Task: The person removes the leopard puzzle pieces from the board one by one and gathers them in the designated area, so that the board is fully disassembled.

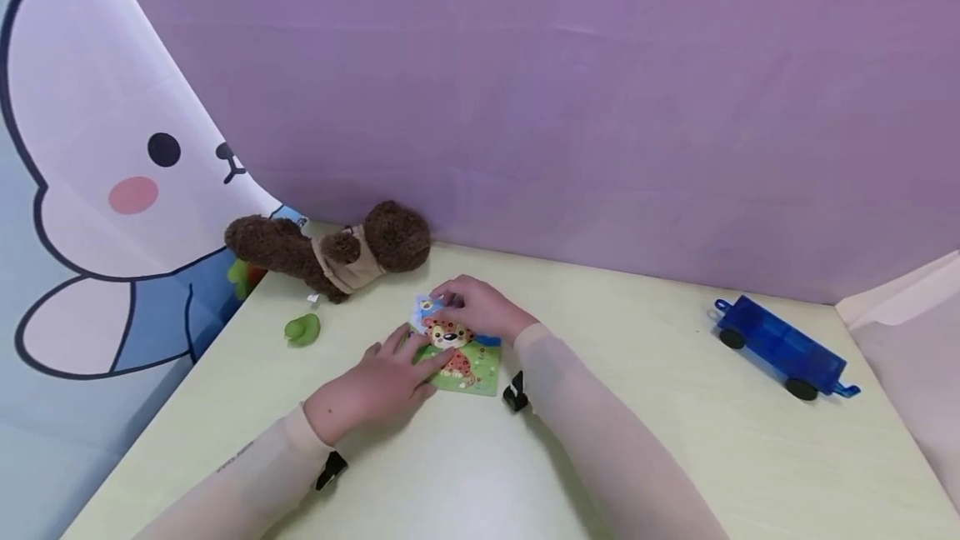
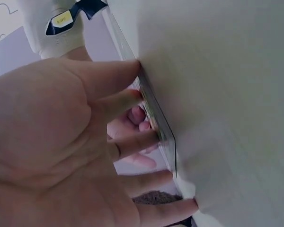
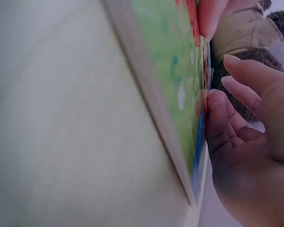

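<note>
A small picture board [image 1: 483, 369] with a spotted cub on green grass lies flat on the table, in line with a jigsaw puzzle by its look. My left hand [image 1: 382, 382] rests at its left side, fingers spread and fairly straight, fingertips at the board's edge in the left wrist view. Over the upper part of the picture is my right hand [image 1: 476, 302], bent at the fingers. In the right wrist view, some of the right hand's fingertips [image 3: 217, 111] touch the board's surface, while others stay raised. Nothing shows between them.
Behind the board, a brown plush toy [image 1: 360, 252] in a beige top lies on its side. A green toy duck [image 1: 302, 329] sits to the left. Far right stands a blue toy wagon [image 1: 780, 347]. A purple cloth wall [image 1: 600, 148] borders the table's back.
</note>
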Demonstrator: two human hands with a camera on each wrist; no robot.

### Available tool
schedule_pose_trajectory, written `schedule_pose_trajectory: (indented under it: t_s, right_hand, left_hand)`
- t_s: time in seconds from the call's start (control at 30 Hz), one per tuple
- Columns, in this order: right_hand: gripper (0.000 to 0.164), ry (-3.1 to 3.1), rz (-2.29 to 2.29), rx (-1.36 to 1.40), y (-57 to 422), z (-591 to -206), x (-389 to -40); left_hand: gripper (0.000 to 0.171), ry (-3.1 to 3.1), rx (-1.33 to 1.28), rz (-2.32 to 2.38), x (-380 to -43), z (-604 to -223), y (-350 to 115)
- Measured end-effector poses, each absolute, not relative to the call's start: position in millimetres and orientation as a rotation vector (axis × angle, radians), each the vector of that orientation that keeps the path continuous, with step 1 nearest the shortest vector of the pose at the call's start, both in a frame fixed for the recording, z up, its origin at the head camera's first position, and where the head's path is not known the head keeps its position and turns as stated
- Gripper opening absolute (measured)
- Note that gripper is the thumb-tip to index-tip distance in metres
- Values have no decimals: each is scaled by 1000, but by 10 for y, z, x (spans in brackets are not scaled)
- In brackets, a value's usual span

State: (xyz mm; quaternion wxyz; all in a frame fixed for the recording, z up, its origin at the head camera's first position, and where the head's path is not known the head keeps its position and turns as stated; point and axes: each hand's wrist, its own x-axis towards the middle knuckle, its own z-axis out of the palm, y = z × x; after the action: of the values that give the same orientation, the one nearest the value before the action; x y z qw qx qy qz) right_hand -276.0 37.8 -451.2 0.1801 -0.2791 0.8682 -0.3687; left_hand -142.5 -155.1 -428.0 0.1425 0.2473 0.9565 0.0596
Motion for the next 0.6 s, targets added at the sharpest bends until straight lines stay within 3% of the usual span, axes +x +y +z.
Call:
schedule_pose_trajectory:
  t_s: [0.6]
  right_hand:
    - [36,2451,-970,-813,333,-4517,-2807]
  left_hand:
    - [57,2776,751,86,-1432,-4300,-1560]
